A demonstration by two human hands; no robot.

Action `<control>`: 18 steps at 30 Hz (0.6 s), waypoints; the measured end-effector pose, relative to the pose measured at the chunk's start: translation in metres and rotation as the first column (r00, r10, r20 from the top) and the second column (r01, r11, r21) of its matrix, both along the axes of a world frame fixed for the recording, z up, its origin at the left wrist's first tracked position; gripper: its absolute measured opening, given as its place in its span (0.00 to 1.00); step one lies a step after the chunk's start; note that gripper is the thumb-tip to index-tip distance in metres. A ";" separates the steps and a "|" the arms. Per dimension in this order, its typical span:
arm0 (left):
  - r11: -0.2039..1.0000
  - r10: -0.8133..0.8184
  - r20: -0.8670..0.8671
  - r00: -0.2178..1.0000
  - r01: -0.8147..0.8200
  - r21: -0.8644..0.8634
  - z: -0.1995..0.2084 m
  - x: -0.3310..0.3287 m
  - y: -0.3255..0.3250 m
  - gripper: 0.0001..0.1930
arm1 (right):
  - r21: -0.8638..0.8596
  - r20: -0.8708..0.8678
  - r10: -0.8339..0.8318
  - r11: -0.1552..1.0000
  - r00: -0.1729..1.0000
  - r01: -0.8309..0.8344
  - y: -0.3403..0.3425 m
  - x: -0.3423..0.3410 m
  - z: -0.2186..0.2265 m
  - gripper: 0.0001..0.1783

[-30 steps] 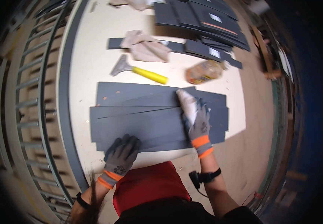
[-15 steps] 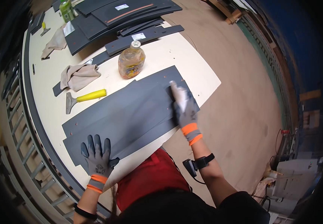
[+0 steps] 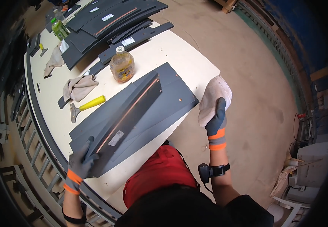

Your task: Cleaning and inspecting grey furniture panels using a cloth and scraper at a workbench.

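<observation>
tilted up since half a second ago, the dark panel (image 3: 135, 115) stands aslant over flat panels (image 3: 177, 92), nearer me than the bottle (image 3: 122, 67). its long axis runs diagonally: my left hand (image 3: 80, 162) grips the near end, left of the bottle; the far end points away and rightward, right of the bottle. my right hand (image 3: 217, 119), now off the panels, clasps a pale cloth (image 3: 215, 94) well right of the bottle.
</observation>
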State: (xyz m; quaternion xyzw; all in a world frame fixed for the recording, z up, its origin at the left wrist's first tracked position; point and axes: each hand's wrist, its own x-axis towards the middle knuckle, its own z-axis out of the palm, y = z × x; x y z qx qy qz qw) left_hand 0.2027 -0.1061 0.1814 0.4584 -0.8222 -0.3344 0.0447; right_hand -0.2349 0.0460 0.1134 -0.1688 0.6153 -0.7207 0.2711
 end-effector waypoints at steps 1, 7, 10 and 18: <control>0.891 0.114 0.074 0.991 -0.135 0.435 0.007 -0.002 -0.013 0.27 | -0.003 0.003 -0.007 1.000 1.000 0.007 0.002 0.002 0.004 0.39; 0.939 -0.141 -0.243 0.960 0.207 0.274 -0.066 0.036 -0.057 0.25 | -0.155 0.121 0.089 0.985 0.989 -0.070 0.000 0.019 0.011 0.38; 0.933 -0.358 -0.026 0.933 0.358 0.021 -0.079 0.034 -0.075 0.24 | -0.150 0.183 0.113 0.985 0.977 -0.086 0.006 0.014 0.007 0.37; 0.886 -0.028 0.013 1.000 0.031 -0.462 -0.103 -0.105 -0.031 0.25 | 0.534 -0.022 0.279 0.815 0.960 -0.225 -0.015 0.045 -0.018 0.28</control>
